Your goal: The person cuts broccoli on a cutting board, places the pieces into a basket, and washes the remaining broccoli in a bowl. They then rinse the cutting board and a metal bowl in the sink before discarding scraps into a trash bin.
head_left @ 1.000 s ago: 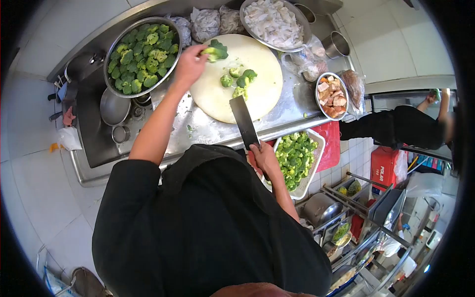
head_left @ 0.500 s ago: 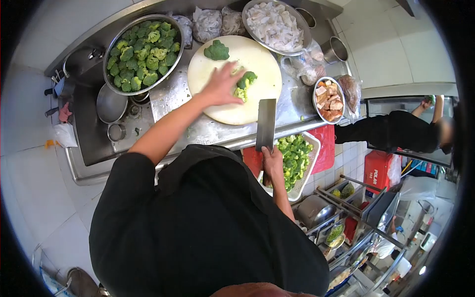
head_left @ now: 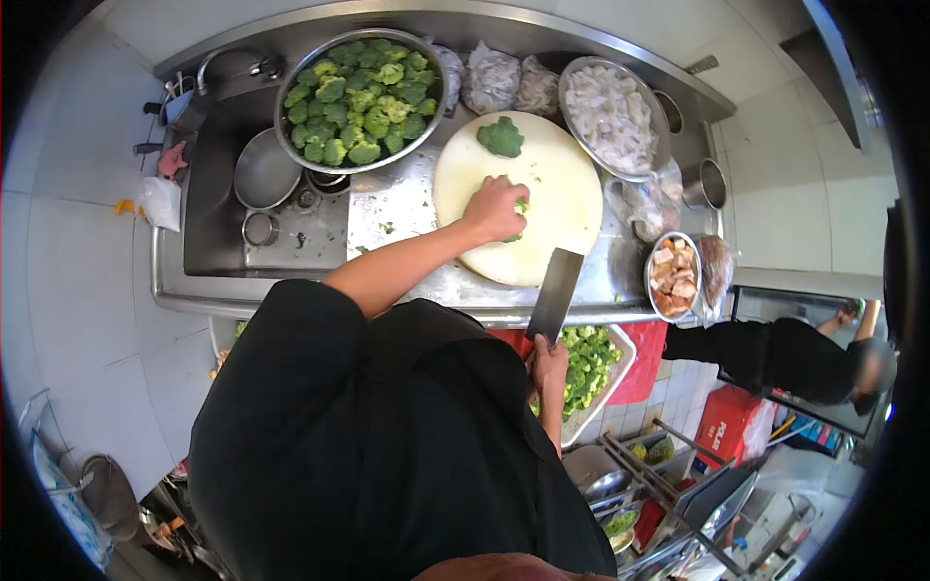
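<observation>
On the round white cutting board [head_left: 567, 208], my left hand [head_left: 494, 208] is closed over pieces of broccoli [head_left: 522, 206]; green bits show at its fingertips and the rest is hidden beneath it. A larger broccoli head [head_left: 500, 137] lies near the board's far edge, apart from that hand. My right hand [head_left: 549, 363] grips the handle of a cleaver [head_left: 556, 293], its broad blade tilted upward past the counter's front edge and the tip close to the board. Below the blade, a white basket [head_left: 620, 373] holds cut broccoli.
A steel bowl [head_left: 281, 111] of broccoli florets stands at the back left beside the sink [head_left: 208, 232]. Behind the board are a bowl [head_left: 662, 160] of pale white strips and several plastic bags [head_left: 491, 77]. A bowl [head_left: 694, 281] of meat chunks sits right. Another person [head_left: 775, 358] stands far right.
My left hand has gone from spread fingers beside the broccoli pieces to closed over them. The cleaver has tilted a little to the right. The whole view has shifted.
</observation>
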Demonstrator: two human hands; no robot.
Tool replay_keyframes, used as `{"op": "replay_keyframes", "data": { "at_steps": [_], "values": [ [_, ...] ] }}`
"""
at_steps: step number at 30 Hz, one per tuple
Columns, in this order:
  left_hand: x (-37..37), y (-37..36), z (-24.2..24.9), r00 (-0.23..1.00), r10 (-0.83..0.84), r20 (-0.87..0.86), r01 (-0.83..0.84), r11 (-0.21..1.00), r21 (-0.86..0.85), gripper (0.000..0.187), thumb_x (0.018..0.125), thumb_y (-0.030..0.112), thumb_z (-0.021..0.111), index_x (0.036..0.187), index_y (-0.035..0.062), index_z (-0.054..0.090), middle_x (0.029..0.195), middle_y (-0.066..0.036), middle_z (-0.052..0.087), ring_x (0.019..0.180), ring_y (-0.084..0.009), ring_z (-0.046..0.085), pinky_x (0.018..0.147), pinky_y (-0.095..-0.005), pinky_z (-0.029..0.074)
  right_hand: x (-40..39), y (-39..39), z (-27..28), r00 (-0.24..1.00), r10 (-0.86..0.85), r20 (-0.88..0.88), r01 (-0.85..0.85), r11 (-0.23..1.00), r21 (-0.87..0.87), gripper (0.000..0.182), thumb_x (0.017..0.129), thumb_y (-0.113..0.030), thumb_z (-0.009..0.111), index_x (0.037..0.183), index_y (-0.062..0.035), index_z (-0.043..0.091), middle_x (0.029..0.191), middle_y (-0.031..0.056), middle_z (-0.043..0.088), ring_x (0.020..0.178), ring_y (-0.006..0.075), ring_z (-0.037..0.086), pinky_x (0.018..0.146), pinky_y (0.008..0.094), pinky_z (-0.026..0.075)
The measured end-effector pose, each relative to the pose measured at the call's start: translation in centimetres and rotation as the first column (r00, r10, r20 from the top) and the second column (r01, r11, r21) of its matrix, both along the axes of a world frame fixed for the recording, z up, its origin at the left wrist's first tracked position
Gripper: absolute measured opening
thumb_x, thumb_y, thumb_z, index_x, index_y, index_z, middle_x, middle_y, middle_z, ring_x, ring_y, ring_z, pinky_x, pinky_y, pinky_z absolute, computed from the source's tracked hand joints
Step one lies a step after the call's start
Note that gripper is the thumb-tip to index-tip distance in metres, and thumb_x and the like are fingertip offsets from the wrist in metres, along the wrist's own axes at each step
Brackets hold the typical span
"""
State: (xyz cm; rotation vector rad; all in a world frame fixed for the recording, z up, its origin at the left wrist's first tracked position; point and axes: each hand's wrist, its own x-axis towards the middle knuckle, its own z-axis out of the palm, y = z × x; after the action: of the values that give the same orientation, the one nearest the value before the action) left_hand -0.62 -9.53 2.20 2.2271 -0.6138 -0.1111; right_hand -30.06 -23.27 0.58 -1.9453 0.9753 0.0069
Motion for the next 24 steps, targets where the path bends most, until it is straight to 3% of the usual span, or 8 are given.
{"op": "replay_keyframes", "data": {
  "at_steps": [3, 5, 13, 14, 16, 19, 21, 24],
  "values": [
    [2.3, 5.3, 2.4, 0.972, 0.112, -0.208, -0.156, 0.966, -0.208, 0.033, 0.066, 0.011, 0.075, 0.099, 0.013, 0.07, 0.104, -0.012, 0.065, 0.098, -0.0283, 0.062, 0.086, -0.0376, 0.052, -0.5, -1.5, -1.8, 0.999, 0.026, -0.028, -0.025, 0.998, 0.063, 0.021, 0.094, -0.021, 0.064, 0.096, 0.0006, 0.067, 0.063, 0.0034, 0.059, 0.055, 0.0116, 0.053, 0.053, 0.0312, 0.043],
    [5.0, 9.5, 4.5, 0.972, 0.236, 0.014, -0.222, 0.932, -0.288, 0.033, 0.065, 0.009, 0.076, 0.098, 0.0113, 0.071, 0.105, -0.013, 0.067, 0.094, -0.0256, 0.064, 0.087, -0.0351, 0.051, -0.8, -2.1, -2.3, 0.998, 0.044, -0.052, -0.04, 0.996, 0.077, 0.02, 0.095, -0.02, 0.063, 0.095, 0.0003, 0.065, 0.063, 0.0031, 0.057, 0.054, 0.0115, 0.051, 0.052, 0.0313, 0.042],
    [17.1, 19.9, 2.1, 0.797, 0.536, 0.278, -0.588, 0.793, 0.157, 0.048, 0.087, 0.045, 0.069, 0.128, 0.0211, 0.064, 0.139, -0.02, 0.052, 0.13, -0.0352, 0.047, 0.105, -0.0489, 0.042, 0.3, -2.4, -2.0, 0.986, 0.164, 0.012, -0.163, 0.983, -0.085, 0.024, 0.097, -0.022, 0.062, 0.095, 0.0014, 0.062, 0.063, 0.0044, 0.056, 0.049, 0.0148, 0.052, 0.046, 0.0339, 0.043],
    [17.2, 19.3, 2.1, 0.786, 0.543, 0.296, -0.614, 0.745, 0.262, 0.049, 0.087, 0.047, 0.068, 0.128, 0.0211, 0.065, 0.139, -0.02, 0.051, 0.131, -0.0353, 0.046, 0.104, -0.0535, 0.04, 0.6, -2.4, -0.7, 0.971, 0.108, -0.211, -0.102, 0.994, 0.039, 0.037, 0.095, -0.027, 0.061, 0.113, 0.0056, 0.065, 0.101, 0.0282, 0.069, 0.099, 0.043, 0.067, 0.086, 0.0442, 0.05],
    [16.9, 17.2, 3.0, 0.707, 0.463, 0.534, -0.676, 0.665, 0.318, 0.051, 0.088, 0.049, 0.066, 0.131, 0.0227, 0.063, 0.138, -0.02, 0.053, 0.133, -0.0354, 0.046, 0.107, -0.0635, 0.033, 0.9, -1.9, 0.0, 0.973, 0.101, -0.209, -0.098, 0.995, 0.027, 0.036, 0.096, -0.026, 0.061, 0.114, 0.0051, 0.065, 0.101, 0.0284, 0.069, 0.098, 0.0431, 0.067, 0.086, 0.0445, 0.05],
    [16.0, 11.7, 4.9, 0.865, 0.287, 0.412, -0.382, 0.908, 0.171, 0.061, 0.086, 0.048, 0.069, 0.137, 0.0155, 0.059, 0.138, -0.021, 0.056, 0.13, -0.0332, 0.053, 0.108, -0.0434, 0.042, 1.8, -0.4, 2.1, 0.97, 0.101, -0.221, -0.108, 0.994, -0.02, 0.036, 0.096, -0.025, 0.06, 0.115, 0.0044, 0.065, 0.101, 0.0288, 0.069, 0.097, 0.0431, 0.067, 0.086, 0.0445, 0.05],
    [15.2, 7.3, 4.5, 0.995, 0.076, 0.072, -0.076, 0.997, 0.004, 0.063, 0.084, 0.043, 0.072, 0.136, 0.0102, 0.059, 0.133, -0.021, 0.06, 0.124, -0.0339, 0.058, 0.106, -0.0413, 0.044, 2.6, 0.4, 3.8, 0.971, 0.121, -0.206, -0.14, 0.987, -0.077, 0.035, 0.096, -0.025, 0.06, 0.115, 0.004, 0.065, 0.1, 0.0288, 0.069, 0.097, 0.0431, 0.067, 0.086, 0.0445, 0.05],
    [13.4, 2.5, 4.0, 0.987, 0.074, -0.141, -0.05, 0.985, 0.162, 0.062, 0.081, 0.035, 0.074, 0.134, 0.0072, 0.058, 0.132, -0.019, 0.061, 0.123, -0.0361, 0.057, 0.104, -0.0409, 0.046, 3.4, -0.5, 4.7, 0.988, 0.058, -0.146, -0.064, 0.997, -0.041, 0.034, 0.095, -0.023, 0.06, 0.115, 0.0045, 0.065, 0.101, 0.0286, 0.069, 0.097, 0.0442, 0.067, 0.086, 0.0451, 0.05]
  ]
}}
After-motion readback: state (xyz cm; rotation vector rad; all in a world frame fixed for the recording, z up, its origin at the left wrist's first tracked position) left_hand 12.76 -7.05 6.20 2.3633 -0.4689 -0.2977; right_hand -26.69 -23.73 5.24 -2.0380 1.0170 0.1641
